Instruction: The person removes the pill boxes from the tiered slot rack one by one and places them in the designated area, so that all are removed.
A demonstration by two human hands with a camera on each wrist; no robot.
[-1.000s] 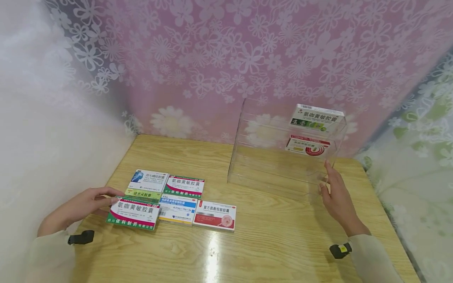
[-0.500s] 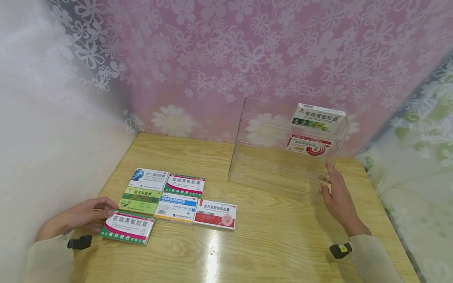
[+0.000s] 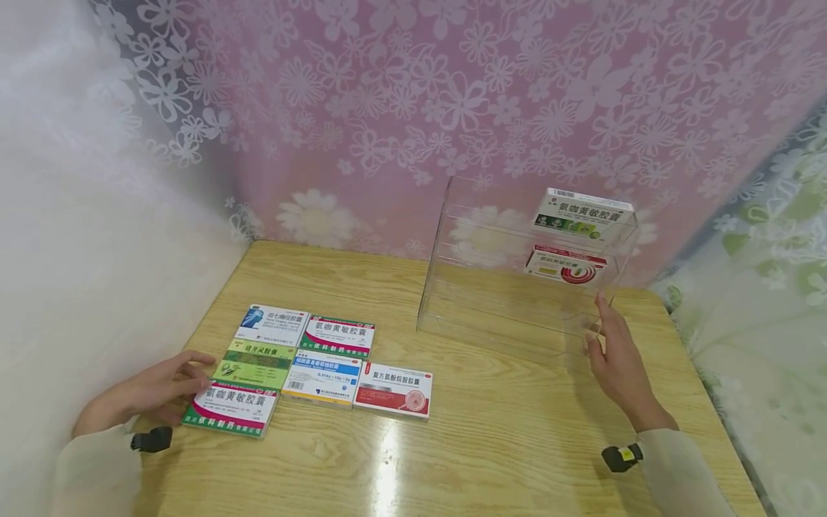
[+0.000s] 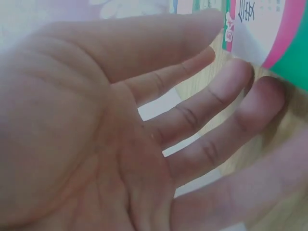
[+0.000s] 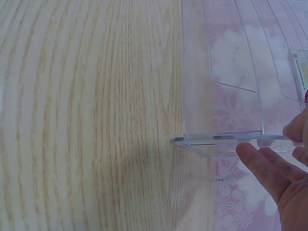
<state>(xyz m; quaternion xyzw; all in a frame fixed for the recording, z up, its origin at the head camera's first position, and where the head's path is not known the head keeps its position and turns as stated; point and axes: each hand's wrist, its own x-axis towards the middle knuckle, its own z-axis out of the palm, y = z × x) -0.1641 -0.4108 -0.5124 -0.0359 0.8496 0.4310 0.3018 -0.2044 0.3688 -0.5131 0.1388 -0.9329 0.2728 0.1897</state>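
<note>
My left hand (image 3: 161, 388) is at the left corner of a white, green and magenta medicine box (image 3: 230, 408), which lies on the table against a green medicine box (image 3: 253, 363). In the left wrist view, the thumb tip is at the box's edge and the fingers (image 4: 197, 120) are spread and loosely extended. My right hand (image 3: 620, 366) pinches the right side panel of a clear acrylic display rack (image 5: 221, 136), thumb on one face and fingers on the other. Two medicine boxes stand in the rack: white and green (image 3: 581, 214), and red and white (image 3: 568, 267).
Beside the green box lie a white box with a blue head picture (image 3: 271, 325), another green and magenta box (image 3: 337, 337), a blue and white box (image 3: 321, 378) and a red and white box (image 3: 394, 390). A patterned curtain (image 3: 362, 108) hangs behind the wooden table (image 3: 491, 445).
The left hand has brought the green and magenta box off the green box and toward me, then up against its front edge. The right hand stays on the rack.
</note>
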